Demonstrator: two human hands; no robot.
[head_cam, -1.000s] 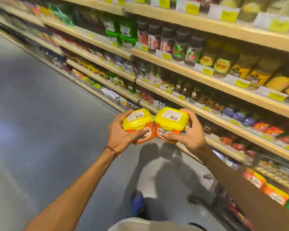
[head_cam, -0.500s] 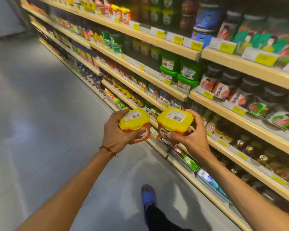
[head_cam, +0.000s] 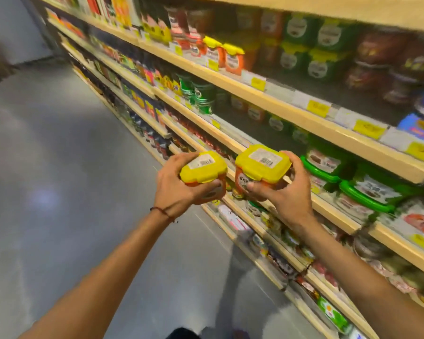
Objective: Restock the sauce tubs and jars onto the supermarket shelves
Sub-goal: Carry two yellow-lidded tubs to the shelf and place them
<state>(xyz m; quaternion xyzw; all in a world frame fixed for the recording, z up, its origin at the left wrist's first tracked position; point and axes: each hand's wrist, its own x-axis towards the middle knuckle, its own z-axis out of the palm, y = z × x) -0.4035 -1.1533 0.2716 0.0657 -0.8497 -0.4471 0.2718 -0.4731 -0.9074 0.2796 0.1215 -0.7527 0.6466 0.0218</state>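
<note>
Two tubs: your left hand (head_cam: 174, 189) clamps the left tub (head_cam: 203, 166), right hand (head_cam: 287, 194) the right tub (head_cam: 262, 162), lids up, likely headed beside the blurry matching shelf tubs (head_cam: 222, 55).

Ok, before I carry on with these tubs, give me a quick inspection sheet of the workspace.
Surface: wooden shelves, densely stocked, yellow price tags along the edges.
Job's things: two orange sauce tubs with yellow lids, left tub and right tub, both held in front of the shelves, not yet shelved; matching tubs stand on a higher shelf.
Clutter: nothing seen.
Grippers: left hand grips the left tub; right hand grips the right tub.
Cables: nothing seen.
Surroundings: grey aisle floor; green-lidded tubs beside the right hand; far shelves blurred.
</note>
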